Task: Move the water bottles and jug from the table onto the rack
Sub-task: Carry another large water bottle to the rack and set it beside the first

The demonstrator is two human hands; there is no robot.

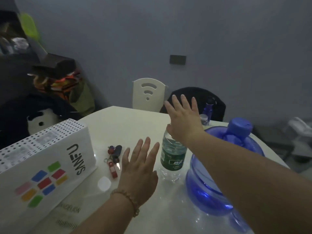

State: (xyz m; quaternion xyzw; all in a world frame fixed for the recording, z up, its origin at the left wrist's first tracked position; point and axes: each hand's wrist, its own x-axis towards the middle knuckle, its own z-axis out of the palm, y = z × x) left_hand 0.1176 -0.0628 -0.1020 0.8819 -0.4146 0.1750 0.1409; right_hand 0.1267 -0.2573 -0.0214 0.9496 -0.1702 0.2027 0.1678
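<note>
The left hand (140, 166) and right hand (184, 119) are spread, empty. The green-labelled water bottle (172, 157), by the blue jug (224, 166) toward the table (118, 122)'s right edge, could be toppled by the wrist above it.

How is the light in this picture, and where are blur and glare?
Head view: dim, bluish light; a glare spot on the white table near the keychain; head view, upper left: the rack is blurred; the left hand, the right hand and the green-label water bottle are fairly sharp.
</note>
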